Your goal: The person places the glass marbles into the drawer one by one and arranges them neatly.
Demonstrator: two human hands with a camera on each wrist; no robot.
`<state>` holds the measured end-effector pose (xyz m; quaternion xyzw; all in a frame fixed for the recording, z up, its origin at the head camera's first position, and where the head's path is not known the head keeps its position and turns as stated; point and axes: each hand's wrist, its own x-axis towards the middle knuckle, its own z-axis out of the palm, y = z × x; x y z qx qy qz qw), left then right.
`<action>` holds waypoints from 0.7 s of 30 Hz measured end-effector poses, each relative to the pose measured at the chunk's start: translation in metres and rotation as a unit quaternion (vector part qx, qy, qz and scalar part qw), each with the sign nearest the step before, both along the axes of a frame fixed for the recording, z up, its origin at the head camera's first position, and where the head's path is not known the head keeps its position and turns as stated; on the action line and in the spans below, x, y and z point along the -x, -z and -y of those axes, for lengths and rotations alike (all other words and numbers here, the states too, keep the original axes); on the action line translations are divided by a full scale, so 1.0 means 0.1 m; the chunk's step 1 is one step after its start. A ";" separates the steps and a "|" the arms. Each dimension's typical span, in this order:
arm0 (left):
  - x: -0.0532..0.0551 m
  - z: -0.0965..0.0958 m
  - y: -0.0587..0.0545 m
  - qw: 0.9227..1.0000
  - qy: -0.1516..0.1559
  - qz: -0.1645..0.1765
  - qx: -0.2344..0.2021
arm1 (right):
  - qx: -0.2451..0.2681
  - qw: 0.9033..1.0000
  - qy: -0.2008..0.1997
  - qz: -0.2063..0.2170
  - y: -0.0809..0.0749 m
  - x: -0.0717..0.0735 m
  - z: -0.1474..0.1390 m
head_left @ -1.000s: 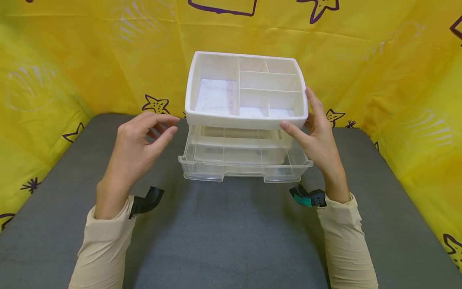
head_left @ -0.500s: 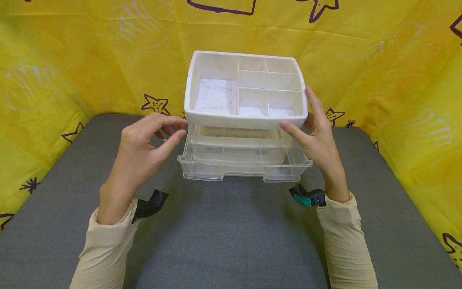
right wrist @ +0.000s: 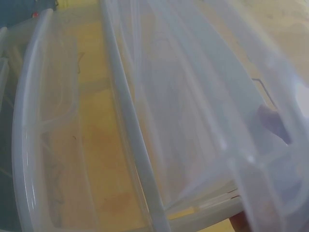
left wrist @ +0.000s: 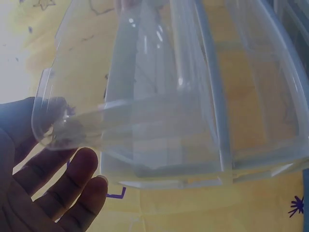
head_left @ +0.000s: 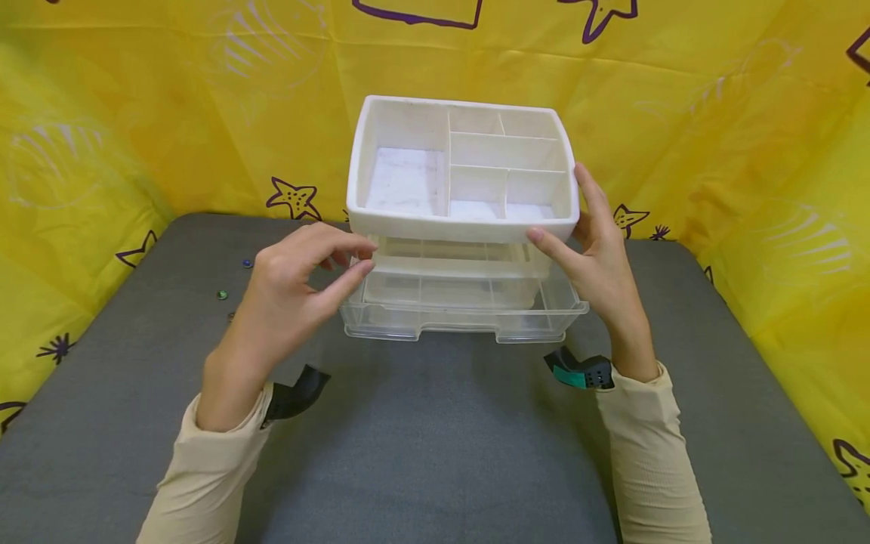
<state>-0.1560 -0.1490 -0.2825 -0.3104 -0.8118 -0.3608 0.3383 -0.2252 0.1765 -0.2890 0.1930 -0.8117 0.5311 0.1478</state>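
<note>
A white desktop drawer organizer (head_left: pixel 448 228) with a compartment top faces me. Below the top, a clear drawer (head_left: pixel 381 325) juts toward me, in front of frosted inner parts (head_left: pixel 448 268). My right hand (head_left: pixel 601 261) grips the top's right front corner, thumb on the front and fingers along the side. At the left front my left hand (head_left: pixel 299 279) is bent loosely, thumb and forefinger tips slightly apart, overlapping the frosted parts. In the left wrist view, the fingers (left wrist: pixel 82 166) lie around a clear plastic corner (left wrist: pixel 46 137), partly seen through it.
Small shiny pieces, a green one (head_left: pixel 221 295) and a blue one (head_left: pixel 248 264) among them, lie on the grey table (head_left: pixel 435 453) left of my left hand. Yellow patterned cloth (head_left: pixel 204 91) rises behind and at both sides.
My left hand has moved right, from beside the organizer to over its left front; the small pieces it covered now show. The right hand and organizer stay nearly still.
</note>
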 end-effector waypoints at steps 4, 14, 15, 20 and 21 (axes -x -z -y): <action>-0.01 -0.04 0.02 1.000 0.007 0.003 0.015 | -0.001 1.000 0.000 0.001 0.00 0.00 0.00; 0.02 -0.11 0.07 0.999 0.027 -0.008 0.026 | 0.003 1.000 -0.003 0.003 -0.01 -0.01 0.01; 0.02 -0.11 0.07 0.999 0.028 -0.008 0.026 | 0.003 1.000 -0.003 0.001 -0.01 0.00 0.01; 0.01 -0.14 0.08 0.999 0.022 -0.007 0.033 | 0.001 1.000 -0.001 -0.001 0.00 0.00 0.00; 0.01 -0.15 0.08 0.999 0.020 -0.006 0.035 | 0.002 1.000 0.000 -0.001 0.00 0.00 0.00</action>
